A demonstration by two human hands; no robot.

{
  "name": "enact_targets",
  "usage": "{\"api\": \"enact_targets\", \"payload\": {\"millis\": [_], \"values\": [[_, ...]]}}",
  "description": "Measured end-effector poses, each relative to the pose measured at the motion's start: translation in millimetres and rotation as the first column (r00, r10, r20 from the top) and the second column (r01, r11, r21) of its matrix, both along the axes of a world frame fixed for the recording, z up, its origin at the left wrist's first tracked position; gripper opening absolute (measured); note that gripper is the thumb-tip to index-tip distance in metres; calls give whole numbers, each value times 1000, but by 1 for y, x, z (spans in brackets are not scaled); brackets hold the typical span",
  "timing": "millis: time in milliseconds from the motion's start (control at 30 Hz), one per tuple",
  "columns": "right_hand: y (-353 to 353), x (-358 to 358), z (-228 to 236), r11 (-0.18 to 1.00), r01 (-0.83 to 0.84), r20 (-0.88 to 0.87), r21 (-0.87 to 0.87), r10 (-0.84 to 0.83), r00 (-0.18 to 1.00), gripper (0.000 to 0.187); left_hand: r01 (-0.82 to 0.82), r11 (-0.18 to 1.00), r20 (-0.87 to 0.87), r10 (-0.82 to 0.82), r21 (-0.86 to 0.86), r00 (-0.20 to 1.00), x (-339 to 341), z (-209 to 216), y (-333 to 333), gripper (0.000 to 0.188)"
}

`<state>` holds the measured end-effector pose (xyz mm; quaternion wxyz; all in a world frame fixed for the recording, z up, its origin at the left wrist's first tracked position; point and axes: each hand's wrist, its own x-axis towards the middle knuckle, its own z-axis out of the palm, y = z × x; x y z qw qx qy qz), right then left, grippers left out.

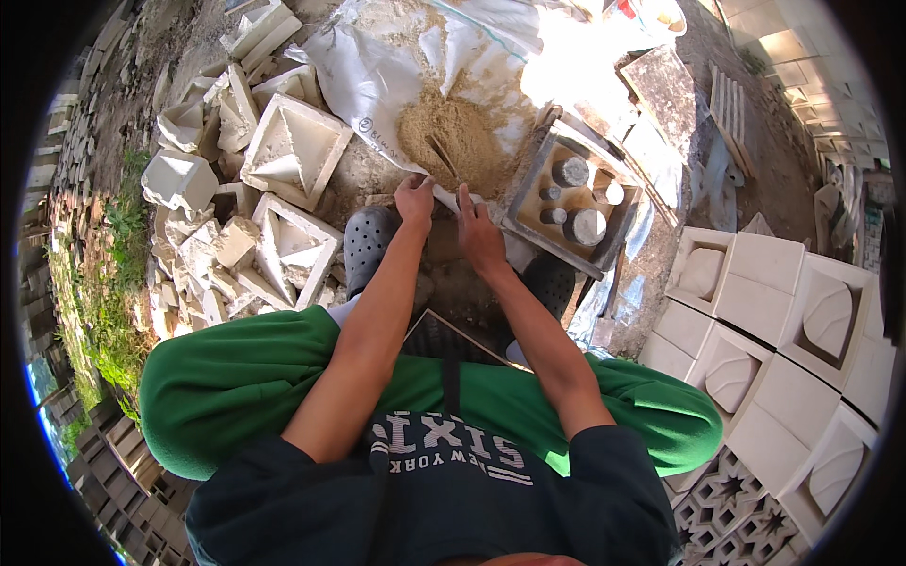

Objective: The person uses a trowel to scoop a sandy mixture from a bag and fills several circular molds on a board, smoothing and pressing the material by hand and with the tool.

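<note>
My left hand [413, 199] is closed on the near edge of a white sack [351, 80] spread on the ground. In my right hand [479, 231], just beside it, is a narrow tool with a pointed blade [444, 158], likely a trowel. Its tip reaches into a heap of tan sand [458, 127] lying on the sack. Right of my right hand stands a square mould box [528, 193] with grey walls. Several round grey cylinders [585, 226] of different sizes stand inside it. My fingers hide the tool's handle.
Broken white block pieces and hollow square blocks [297, 151] are piled at the left. Patterned pale blocks [769, 274] are stacked at the right. A flat board [661, 85] and a white bucket [651, 24] are at the far right. My clog [370, 247] is close to the sack.
</note>
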<state>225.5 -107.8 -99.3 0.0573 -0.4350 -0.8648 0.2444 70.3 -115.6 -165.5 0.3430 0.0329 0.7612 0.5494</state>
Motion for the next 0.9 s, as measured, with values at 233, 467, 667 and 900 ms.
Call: {"api": "enact_targets", "payload": {"millis": [233,467,667,900], "values": [[-3,0,0,1000,-3,-155,13,5,988,55,-23,1000,8,23,11,1000,-5,-7,0,23],[-5,-5,0,999,42,-119,4,-41,992,56,-35,999,10,35,36,999,0,0,1,19],[3,2,-2,1000,21,-158,-6,-22,987,56,19,999,-24,-20,-29,1000,7,16,2,18],[-2,4,-4,998,-54,-54,15,54,997,56,45,999,-105,-46,-8,993,4,9,1,33]]}}
